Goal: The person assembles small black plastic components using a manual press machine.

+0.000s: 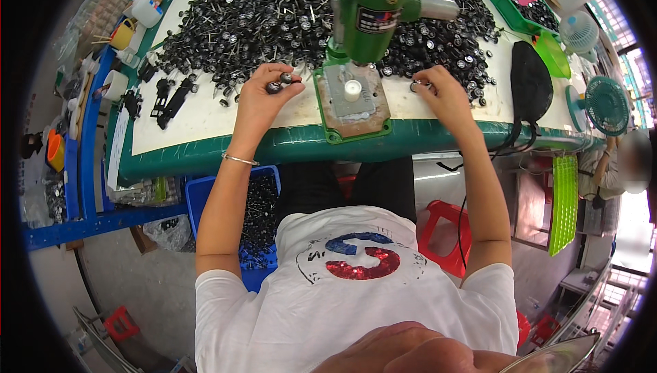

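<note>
Head view: left hand (260, 95) pinches round, black, silver-centred wheels (274, 87); right hand (446, 94) pinches a dark piece (415, 86).

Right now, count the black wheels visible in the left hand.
2: in the left hand, one wheel sits lower left, the other wheel upper right; more may be hidden.

The scene is bright, with fairly even light over the white tabletop (198, 125) in the upper half and only soft shadows. Daylight from the windows (618, 27) at the right edge burns out to near white. Small glints dot the dark pile of parts (267, 20) at the top, and pale streaks shine on the green table edge (274, 157). The floor (154, 277) at lower left looks duller. Fisheye distortion stretches things near the rim, black fills the corners, and a person's head (635, 161) at far right is blurred.
</note>
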Demonstrator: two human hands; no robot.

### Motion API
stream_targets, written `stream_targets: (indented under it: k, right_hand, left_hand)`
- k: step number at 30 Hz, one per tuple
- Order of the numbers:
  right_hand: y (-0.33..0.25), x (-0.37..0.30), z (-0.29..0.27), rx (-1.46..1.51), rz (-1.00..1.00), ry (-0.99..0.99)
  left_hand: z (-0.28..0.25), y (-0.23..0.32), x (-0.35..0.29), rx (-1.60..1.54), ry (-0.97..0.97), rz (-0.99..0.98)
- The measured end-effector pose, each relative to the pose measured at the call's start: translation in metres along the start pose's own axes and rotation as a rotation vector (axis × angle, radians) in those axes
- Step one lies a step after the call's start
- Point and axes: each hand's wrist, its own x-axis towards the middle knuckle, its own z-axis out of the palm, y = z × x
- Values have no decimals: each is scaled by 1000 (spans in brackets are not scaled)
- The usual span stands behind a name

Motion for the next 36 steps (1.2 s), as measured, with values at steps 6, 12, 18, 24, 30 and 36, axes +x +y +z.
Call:
stream_targets:
  k: [6,12,18,24,30,36]
  right_hand:
    - [2,-12,11,-155,-162,125]
    - [-35,1,17,406,-100,154]
    - [-79,2,33,372,-410,156]
    - [-81,2,47,367,-361,174]
    - [-73,3,40,613,-216,119]
    - [-52,17,-4,880,-6,205]
  left_hand:
    - [6,30,8,-785,-160,-561]
    - [15,37,3,-877,-207,-492]
    - [29,34,-1,-853,-70,-469]
    - [34,45,-1,-786,-112,-324]
    - [45,47,2,-912,-107,-282]
    - [47,59,4,-835,-145,-307]
